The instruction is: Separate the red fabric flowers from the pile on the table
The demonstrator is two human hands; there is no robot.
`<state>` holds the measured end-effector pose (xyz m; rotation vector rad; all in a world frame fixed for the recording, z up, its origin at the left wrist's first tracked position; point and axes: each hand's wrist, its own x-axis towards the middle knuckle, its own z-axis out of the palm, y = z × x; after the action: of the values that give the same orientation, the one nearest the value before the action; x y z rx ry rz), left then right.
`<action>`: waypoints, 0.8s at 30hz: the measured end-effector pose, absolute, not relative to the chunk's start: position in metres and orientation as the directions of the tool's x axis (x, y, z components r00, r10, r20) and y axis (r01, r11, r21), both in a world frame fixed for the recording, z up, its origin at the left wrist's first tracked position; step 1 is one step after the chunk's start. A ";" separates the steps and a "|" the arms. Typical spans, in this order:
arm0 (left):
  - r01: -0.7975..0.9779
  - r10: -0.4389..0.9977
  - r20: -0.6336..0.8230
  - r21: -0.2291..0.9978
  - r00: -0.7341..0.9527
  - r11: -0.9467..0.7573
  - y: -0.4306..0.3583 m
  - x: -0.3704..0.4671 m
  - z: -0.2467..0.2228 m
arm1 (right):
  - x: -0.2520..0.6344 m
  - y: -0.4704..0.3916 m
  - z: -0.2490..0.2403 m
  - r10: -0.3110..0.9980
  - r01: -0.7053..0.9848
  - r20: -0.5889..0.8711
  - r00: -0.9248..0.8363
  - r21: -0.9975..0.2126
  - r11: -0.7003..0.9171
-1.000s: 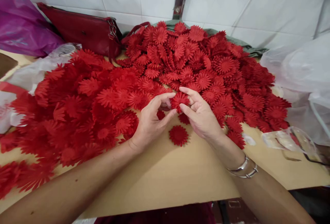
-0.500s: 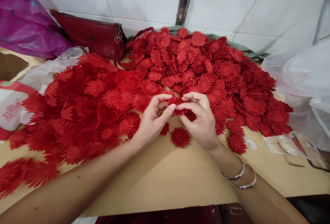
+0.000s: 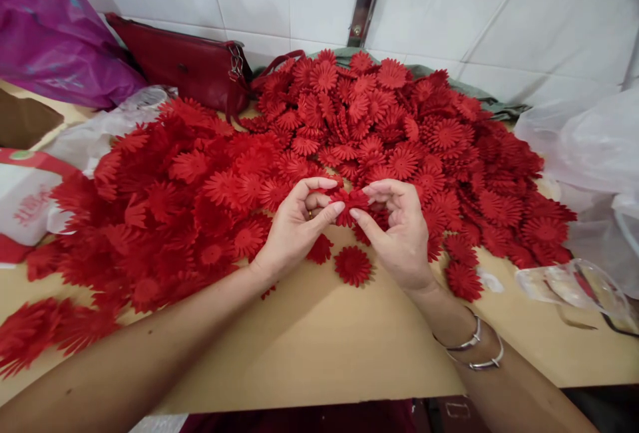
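Observation:
Red petalled flower pieces are held between my two hands. My left hand pinches their left side between thumb and fingers. On the right side, my right hand grips them with its thumb in front and fingers bent behind. Just below the hands, a single dark red flower lies flat on the table. Behind the hands rises a heap of stacked red flowers, and brighter, looser red flowers spread out to the left.
A dark red handbag leans at the tiled wall beside a purple bag. Clear plastic bags stand at the right, near a clear plastic packet. A white and red package lies at the left.
My right thumb has moved up onto the front of the held flower pieces, and my right fingers have shifted behind them. The whole view has shifted slightly.

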<state>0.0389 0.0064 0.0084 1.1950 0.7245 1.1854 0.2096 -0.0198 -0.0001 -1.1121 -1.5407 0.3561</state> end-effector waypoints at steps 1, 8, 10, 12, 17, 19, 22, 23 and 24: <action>-0.322 0.950 0.134 0.946 0.284 -0.037 0.007 0.039 0.009 | 0.210 -0.020 0.002 0.777 0.468 0.625 0.076 -0.711 0.525; -0.428 0.939 0.024 0.894 0.342 0.133 0.009 0.036 0.014 | 0.217 -0.022 0.014 0.744 0.596 0.663 -0.082 -0.566 0.570; -0.416 0.939 0.048 0.903 0.340 0.104 0.009 0.035 0.017 | 0.218 -0.021 0.013 0.773 0.561 0.625 -0.113 -0.602 0.569; -0.393 0.940 0.074 0.917 0.333 0.067 0.008 0.034 0.020 | 0.218 -0.020 0.012 0.783 0.539 0.606 -0.136 -0.618 0.572; -0.339 0.942 0.096 0.940 0.320 0.019 0.008 0.034 0.019 | 0.216 -0.020 0.010 0.767 0.595 0.620 -0.163 -0.558 0.578; -0.321 0.940 0.110 0.947 0.325 0.000 0.008 0.035 0.016 | 0.216 -0.020 0.009 0.775 0.600 0.618 -0.135 -0.571 0.560; -0.305 0.938 0.140 0.951 0.317 -0.039 0.010 0.035 0.011 | 0.213 -0.020 0.005 0.825 0.496 0.563 -0.047 -0.704 0.508; -0.305 0.938 0.150 0.951 0.312 -0.051 0.011 0.035 0.010 | 0.212 -0.020 0.003 0.847 0.436 0.532 -0.017 -0.758 0.485; -0.305 0.938 0.157 0.951 0.308 -0.059 0.012 0.034 0.009 | 0.211 -0.019 0.002 0.863 0.381 0.504 0.010 -0.800 0.463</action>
<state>0.0343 0.0117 0.0086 1.2075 0.6962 1.1629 0.2109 -0.0194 0.0017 -1.1115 -1.5877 0.5359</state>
